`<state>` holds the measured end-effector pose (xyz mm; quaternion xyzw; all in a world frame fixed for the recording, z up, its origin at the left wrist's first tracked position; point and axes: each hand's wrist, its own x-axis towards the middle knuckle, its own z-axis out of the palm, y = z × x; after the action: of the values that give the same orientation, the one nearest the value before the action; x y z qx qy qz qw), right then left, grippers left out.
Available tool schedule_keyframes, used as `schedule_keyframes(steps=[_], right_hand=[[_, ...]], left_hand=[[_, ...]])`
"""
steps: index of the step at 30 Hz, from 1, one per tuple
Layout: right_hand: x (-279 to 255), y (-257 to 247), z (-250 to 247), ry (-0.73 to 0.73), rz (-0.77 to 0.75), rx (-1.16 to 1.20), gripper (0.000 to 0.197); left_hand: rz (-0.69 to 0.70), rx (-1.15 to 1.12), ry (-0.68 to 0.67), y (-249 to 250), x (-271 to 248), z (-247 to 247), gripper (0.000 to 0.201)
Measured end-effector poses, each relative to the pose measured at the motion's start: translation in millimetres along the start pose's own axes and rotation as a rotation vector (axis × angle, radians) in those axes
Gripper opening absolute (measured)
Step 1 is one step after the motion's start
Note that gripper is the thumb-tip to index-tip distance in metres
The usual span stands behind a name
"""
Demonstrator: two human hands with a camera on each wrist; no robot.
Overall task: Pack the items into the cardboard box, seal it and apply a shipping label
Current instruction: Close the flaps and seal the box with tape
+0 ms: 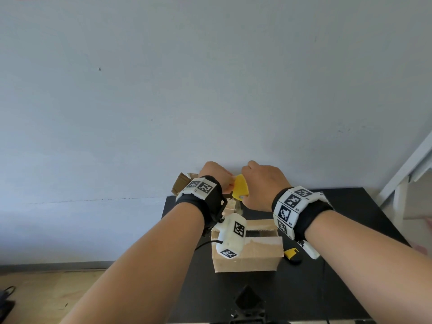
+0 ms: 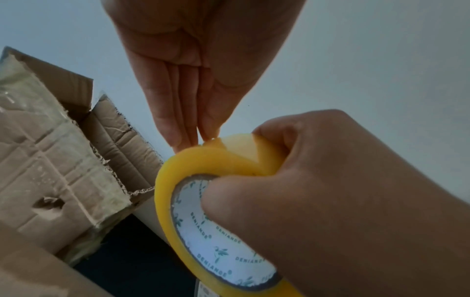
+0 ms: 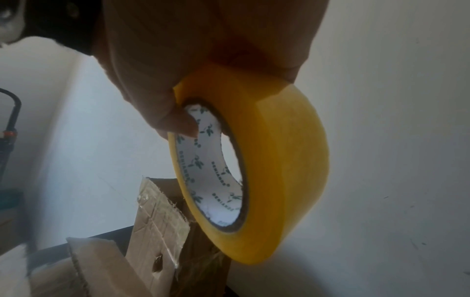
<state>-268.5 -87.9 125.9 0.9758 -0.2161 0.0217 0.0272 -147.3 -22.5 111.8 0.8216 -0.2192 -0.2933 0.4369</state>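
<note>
A yellow roll of packing tape [image 1: 240,187] is held up over the far side of the table, between both hands. My right hand [image 1: 261,183] grips the roll [image 3: 279,160], thumb inside its white printed core [image 2: 216,241]. My left hand [image 1: 215,174] comes in from the left, and its fingertips [image 2: 193,138] pinch the lifted tape end [image 2: 216,142] at the roll's top. The cardboard box [image 1: 247,256] stands below my wrists on the black table [image 1: 350,218]. Its top flaps are partly open, with a dark gap between them. The contents are hidden.
A yellow utility knife [image 1: 291,253] lies just right of the box. Worn cardboard flaps with old clear tape [image 2: 63,160] stick up at the back left, against the pale wall [image 1: 210,90]. A black object [image 1: 247,300] sits at the table's near edge.
</note>
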Motion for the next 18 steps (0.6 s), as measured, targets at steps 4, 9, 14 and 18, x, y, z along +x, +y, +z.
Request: schedule_keyframes(steps=[4, 9, 14, 18], right_hand=[[0.6, -1.9, -1.4, 0.006, 0.008, 0.020, 0.036], [2.1, -4.4, 1.8, 0.016, 0.036, 0.065, 0.034], [2.9, -5.1, 1.2, 0.031, 0.059, 0.090, 0.030], [3.9, -5.9, 1.5, 0.032, 0.064, 0.096, 0.031]], left_hand=[[-0.032, -0.106, 0.013, -1.4, -3.0, -0.2, 0.016], [-0.075, -0.204, -0.007, -3.3, -5.1, -3.9, 0.017], [-0.081, -0.222, 0.013, -5.2, -4.2, -4.6, 0.016], [-0.086, -0.227, 0.001, -6.9, -2.0, -4.3, 0.017]])
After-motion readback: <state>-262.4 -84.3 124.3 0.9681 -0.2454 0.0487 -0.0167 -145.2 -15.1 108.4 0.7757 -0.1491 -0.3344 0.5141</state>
